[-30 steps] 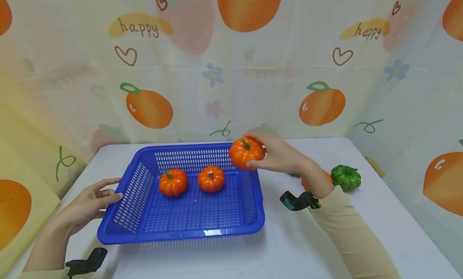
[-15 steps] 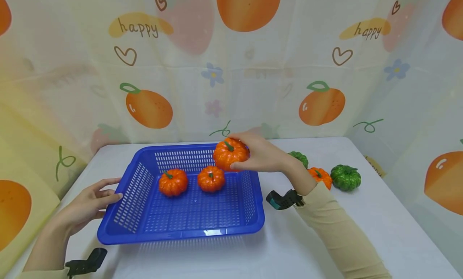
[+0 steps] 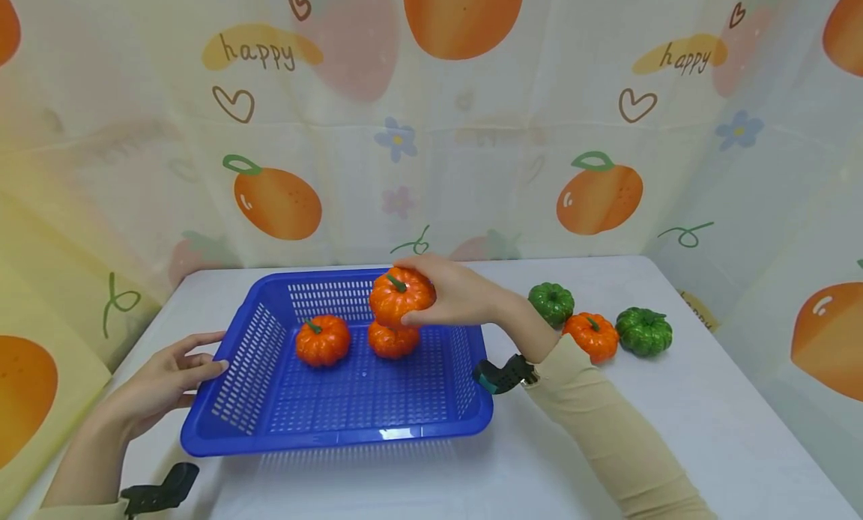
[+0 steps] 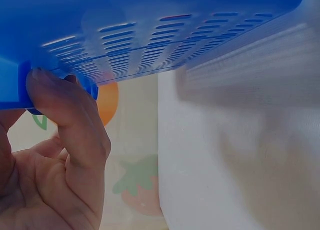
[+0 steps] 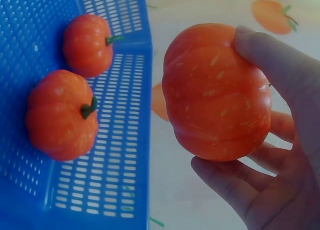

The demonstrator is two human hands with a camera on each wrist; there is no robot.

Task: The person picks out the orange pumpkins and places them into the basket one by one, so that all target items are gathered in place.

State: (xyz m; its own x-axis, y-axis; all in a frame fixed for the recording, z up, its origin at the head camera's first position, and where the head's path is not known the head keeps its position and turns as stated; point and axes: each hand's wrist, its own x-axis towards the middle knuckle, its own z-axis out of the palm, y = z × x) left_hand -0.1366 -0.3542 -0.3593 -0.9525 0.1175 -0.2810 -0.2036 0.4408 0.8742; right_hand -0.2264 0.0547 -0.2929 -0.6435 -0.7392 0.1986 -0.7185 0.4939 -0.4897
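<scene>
An orange pumpkin (image 3: 399, 298) with a green stem is gripped between the thumb and fingers of my right hand (image 3: 458, 289), held above the blue basket (image 3: 337, 437). In the right wrist view this pumpkin (image 5: 215, 93) fills the space between thumb and fingers. Two more orange pumpkins lie in the basket: one on the left (image 3: 323, 341), and one on the right (image 3: 394, 342) partly covered by the held pumpkin. My left hand (image 3: 168, 378) holds the basket's left rim, and the left wrist view shows the fingers (image 4: 75, 120) curled at the rim, under the slotted wall.
Right of the basket, two green pumpkins, one farther back (image 3: 552, 304) and one to the right (image 3: 645, 331), lie on the white table (image 3: 674, 430) around an orange pumpkin (image 3: 593, 337). A printed curtain (image 3: 485, 190) hangs behind the table.
My right hand has carried the held pumpkin leftward, from the basket's back right corner to over the right-hand pumpkin inside. Pumpkins behind my right arm have come into view. The left hand stays put.
</scene>
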